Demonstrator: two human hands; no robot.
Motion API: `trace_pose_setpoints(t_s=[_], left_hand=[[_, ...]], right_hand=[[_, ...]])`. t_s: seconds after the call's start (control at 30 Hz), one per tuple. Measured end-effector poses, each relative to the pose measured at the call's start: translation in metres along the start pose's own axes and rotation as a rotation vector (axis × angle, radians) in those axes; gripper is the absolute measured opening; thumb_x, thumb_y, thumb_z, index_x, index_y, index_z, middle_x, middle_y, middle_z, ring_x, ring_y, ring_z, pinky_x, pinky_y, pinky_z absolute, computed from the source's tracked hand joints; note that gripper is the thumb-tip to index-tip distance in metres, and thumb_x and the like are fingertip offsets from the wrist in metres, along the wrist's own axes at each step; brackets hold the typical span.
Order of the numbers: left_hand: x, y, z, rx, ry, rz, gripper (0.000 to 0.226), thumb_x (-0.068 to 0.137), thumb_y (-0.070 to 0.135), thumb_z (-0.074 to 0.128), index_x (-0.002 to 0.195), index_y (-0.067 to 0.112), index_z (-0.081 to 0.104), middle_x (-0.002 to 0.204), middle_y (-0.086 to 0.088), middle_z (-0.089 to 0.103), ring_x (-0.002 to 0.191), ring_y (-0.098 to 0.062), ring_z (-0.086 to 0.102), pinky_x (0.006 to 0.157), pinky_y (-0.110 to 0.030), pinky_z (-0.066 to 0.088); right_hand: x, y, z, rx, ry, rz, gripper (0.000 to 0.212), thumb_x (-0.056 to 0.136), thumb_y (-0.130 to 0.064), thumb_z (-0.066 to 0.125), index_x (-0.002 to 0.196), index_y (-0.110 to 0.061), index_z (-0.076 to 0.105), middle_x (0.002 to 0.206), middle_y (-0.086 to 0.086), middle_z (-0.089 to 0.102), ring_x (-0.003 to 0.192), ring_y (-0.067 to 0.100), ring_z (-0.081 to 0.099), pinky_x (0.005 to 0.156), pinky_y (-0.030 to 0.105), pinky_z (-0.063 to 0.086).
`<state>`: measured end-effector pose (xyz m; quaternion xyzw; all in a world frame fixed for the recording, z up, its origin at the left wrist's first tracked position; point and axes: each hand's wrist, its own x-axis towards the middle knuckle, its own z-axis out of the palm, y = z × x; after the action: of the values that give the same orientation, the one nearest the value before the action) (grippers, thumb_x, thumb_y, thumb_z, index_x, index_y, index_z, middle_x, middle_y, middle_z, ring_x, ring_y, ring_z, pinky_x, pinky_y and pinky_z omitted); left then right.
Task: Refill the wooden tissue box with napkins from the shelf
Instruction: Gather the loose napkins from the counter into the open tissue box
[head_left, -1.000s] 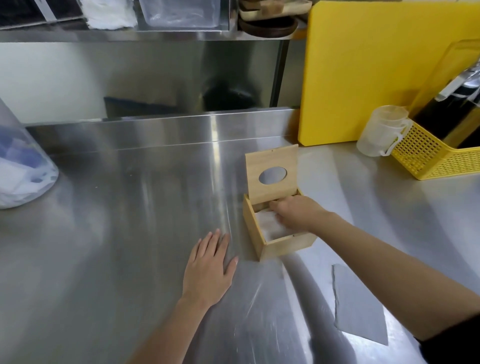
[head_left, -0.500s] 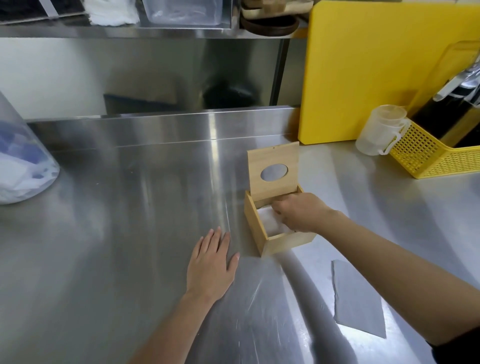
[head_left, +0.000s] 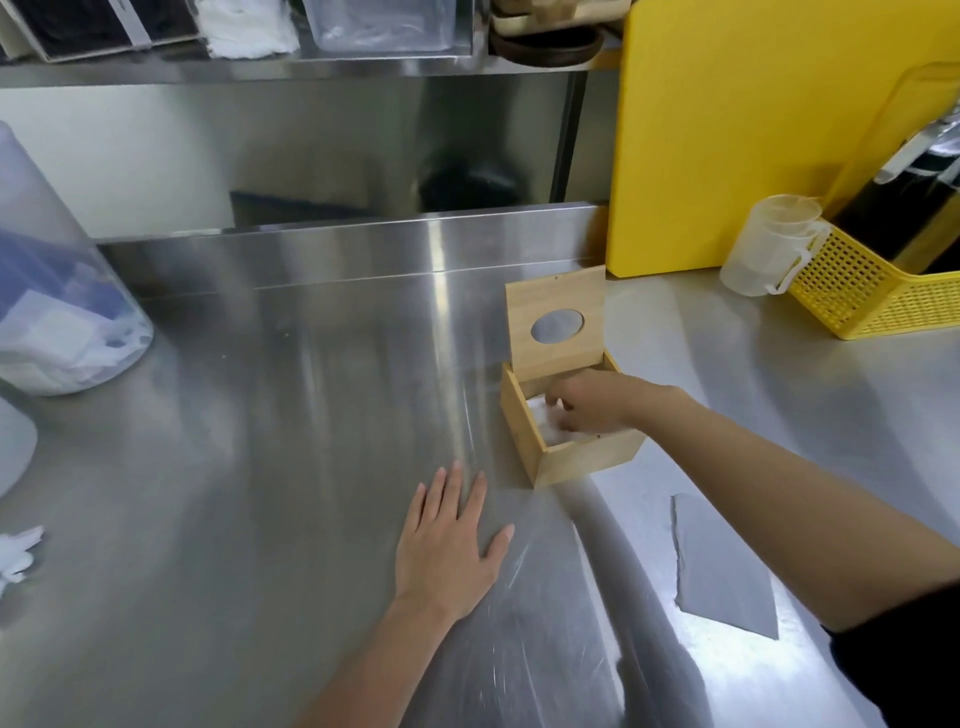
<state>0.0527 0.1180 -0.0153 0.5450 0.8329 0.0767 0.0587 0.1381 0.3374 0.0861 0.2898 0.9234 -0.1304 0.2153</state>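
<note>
Right hand (head_left: 592, 402) reaches down into the wooden tissue box (head_left: 571, 457), fingers loosely curled and resting on the white napkins (head_left: 545, 423) inside; whether it pinches them I cannot tell; left hand (head_left: 449, 545) lies flat on the steel counter (head_left: 260, 467), fingers spread, holding nothing, just left of and nearer than the box. Box is pale wood, square, open at the top; hinged lid (head_left: 556, 322) stands upright at the back edge, an oval hole through its middle; napkins sit low, below the rim. Box stands at centre-right of the counter, well apart from the yellow cutting board (head_left: 753, 130) leaning at the back and the yellow basket (head_left: 872, 296) at far right. Compared with half a second ago: right hand sits further left in the box with knuckles lower; left hand unchanged. A grey scrap (head_left: 722, 571) lies flat near the right forearm.
</note>
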Motion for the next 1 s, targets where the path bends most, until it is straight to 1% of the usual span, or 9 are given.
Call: trace_pose_setpoints(t_s=[0.13, 0.23, 0.43, 0.5, 0.57, 0.7, 0.77, 0.9, 1.0], left_hand=[[-0.009, 0.021, 0.005, -0.007, -0.017, 0.056, 0.065, 0.091, 0.057, 0.016, 0.146, 0.024, 0.006, 0.158, -0.009, 0.004, 0.144, -0.020, -0.001, 0.115, -0.035, -0.008], [-0.016, 0.040, 0.010, 0.000, -0.019, 0.087, 0.066, 0.091, 0.056, 0.016, 0.146, 0.022, 0.005, 0.157, -0.012, 0.005, 0.144, -0.023, 0.001, 0.116, -0.037, -0.004], [-0.030, 0.073, 0.021, -0.032, -0.041, 0.177, 0.068, 0.089, 0.059, 0.020, 0.146, 0.025, 0.007, 0.157, -0.013, 0.005, 0.144, -0.023, 0.000, 0.116, -0.038, -0.003], [-0.030, 0.074, 0.023, -0.025, -0.027, 0.171, 0.068, 0.089, 0.060, 0.018, 0.146, 0.025, 0.005, 0.157, -0.013, 0.003, 0.144, -0.023, -0.001, 0.116, -0.038, -0.003], [-0.029, 0.072, 0.024, -0.012, -0.020, 0.181, 0.069, 0.088, 0.061, 0.014, 0.146, 0.025, 0.004, 0.157, -0.013, 0.003, 0.144, -0.024, -0.002, 0.115, -0.037, -0.004], [-0.029, 0.070, 0.025, -0.019, 0.005, 0.183, 0.071, 0.087, 0.063, 0.014, 0.146, 0.025, 0.007, 0.157, -0.013, 0.007, 0.144, -0.024, 0.002, 0.115, -0.036, -0.003], [-0.029, 0.070, 0.025, -0.027, 0.011, 0.184, 0.071, 0.087, 0.063, 0.015, 0.146, 0.025, 0.009, 0.157, -0.013, 0.008, 0.144, -0.024, 0.003, 0.115, -0.036, -0.002], [-0.027, 0.066, 0.024, -0.045, 0.001, 0.198, 0.070, 0.087, 0.063, 0.020, 0.146, 0.026, 0.012, 0.157, -0.011, 0.010, 0.144, -0.022, 0.004, 0.115, -0.034, -0.002], [-0.025, 0.058, 0.019, -0.054, 0.030, 0.207, 0.067, 0.089, 0.059, 0.027, 0.144, 0.021, 0.023, 0.156, -0.010, 0.018, 0.143, -0.022, 0.012, 0.115, -0.034, 0.001]], right_hand=[[-0.033, 0.003, 0.008, 0.048, 0.323, -0.044, 0.024, 0.092, -0.019, 0.044, 0.113, -0.014, 0.055, 0.117, 0.005, 0.062, 0.103, 0.027, 0.055, 0.071, 0.033, 0.041], [-0.062, 0.008, 0.018, 0.078, 0.446, -0.053, 0.023, 0.092, -0.017, 0.045, 0.111, -0.011, 0.058, 0.119, 0.005, 0.059, 0.104, 0.028, 0.054, 0.071, 0.032, 0.039], [-0.115, 0.012, 0.067, 0.051, 0.844, 0.150, 0.006, 0.080, -0.002, 0.060, 0.080, 0.004, 0.063, 0.071, 0.021, 0.061, 0.063, 0.038, 0.059, 0.051, 0.040, 0.045], [-0.126, 0.013, 0.087, 0.121, 0.767, 0.335, 0.018, 0.087, -0.016, 0.055, 0.080, 0.001, 0.057, 0.079, 0.018, 0.062, 0.072, 0.037, 0.060, 0.055, 0.036, 0.040], [-0.131, 0.017, 0.109, 0.139, 0.560, 0.495, 0.028, 0.092, -0.032, 0.047, 0.085, -0.006, 0.052, 0.092, 0.013, 0.062, 0.086, 0.035, 0.059, 0.062, 0.034, 0.036], [-0.137, 0.013, 0.136, 0.143, 0.429, 0.594, 0.044, 0.089, -0.045, 0.047, 0.105, -0.005, 0.053, 0.108, 0.012, 0.058, 0.103, 0.032, 0.053, 0.080, 0.039, 0.041], [-0.136, 0.011, 0.142, 0.124, 0.442, 0.528, 0.038, 0.090, -0.038, 0.047, 0.104, -0.002, 0.052, 0.109, 0.015, 0.056, 0.105, 0.034, 0.051, 0.083, 0.040, 0.040], [-0.137, 0.009, 0.142, 0.229, 0.406, 0.210, 0.023, 0.084, -0.015, 0.052, 0.105, -0.009, 0.059, 0.110, 0.012, 0.056, 0.103, 0.031, 0.050, 0.079, 0.033, 0.030], [-0.139, 0.009, 0.145, 0.217, 0.451, 0.106, 0.027, 0.082, -0.018, 0.055, 0.108, -0.017, 0.061, 0.113, 0.005, 0.058, 0.105, 0.025, 0.048, 0.078, 0.029, 0.021]])
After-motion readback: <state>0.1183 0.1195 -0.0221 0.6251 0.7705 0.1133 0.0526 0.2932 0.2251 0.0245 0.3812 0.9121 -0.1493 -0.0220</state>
